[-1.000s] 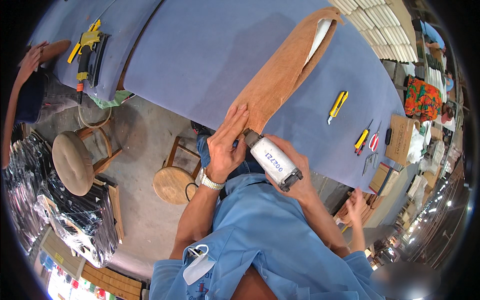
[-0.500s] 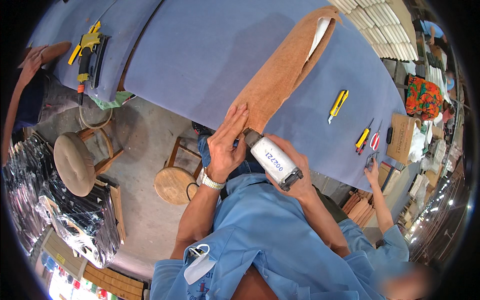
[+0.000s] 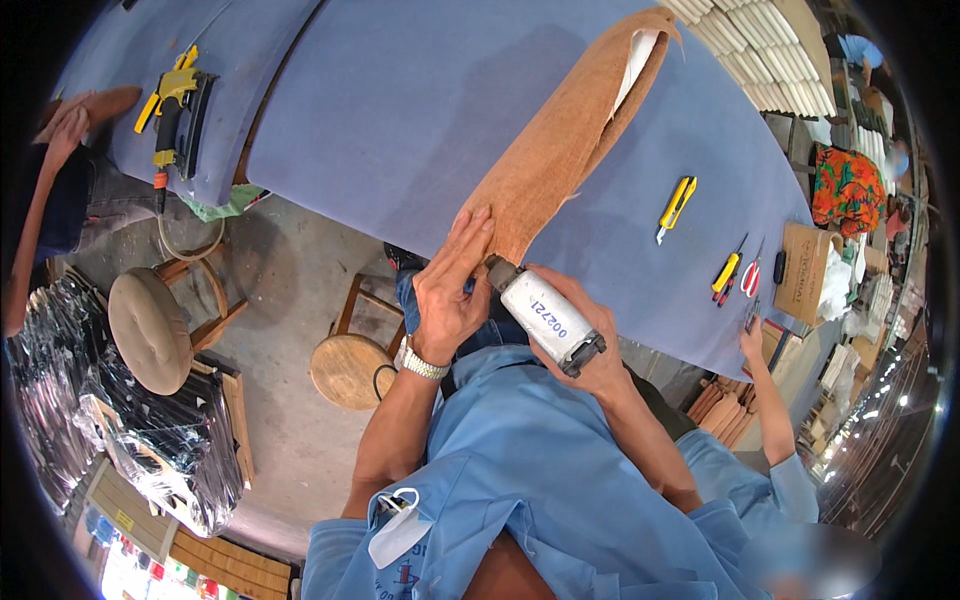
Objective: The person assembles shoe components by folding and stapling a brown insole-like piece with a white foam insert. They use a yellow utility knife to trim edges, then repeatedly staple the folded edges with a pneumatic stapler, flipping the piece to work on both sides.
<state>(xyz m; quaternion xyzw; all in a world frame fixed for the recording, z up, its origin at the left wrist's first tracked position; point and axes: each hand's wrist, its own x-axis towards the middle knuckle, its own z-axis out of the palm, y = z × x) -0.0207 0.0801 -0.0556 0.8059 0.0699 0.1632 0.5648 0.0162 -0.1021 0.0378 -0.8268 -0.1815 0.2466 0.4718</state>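
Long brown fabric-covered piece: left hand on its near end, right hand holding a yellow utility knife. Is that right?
Not quite: the head view shows the right hand holding a silver-white cylindrical tool; the yellow utility knife lies on the blue table. The left hand is on the near end of the long brown fabric-covered piece.

Silver-grey, blue-marked, black-ended tool (image 3: 543,312) gripped by the right hand (image 3: 598,338); rust-brown cover (image 3: 560,140), white showing through its slit, under the left hand (image 3: 453,298). Beyond the grip, blue tabletop (image 3: 390,110); rightward, 1 yellow knife (image 3: 677,208), orange-green patterned cloth (image 3: 847,190).
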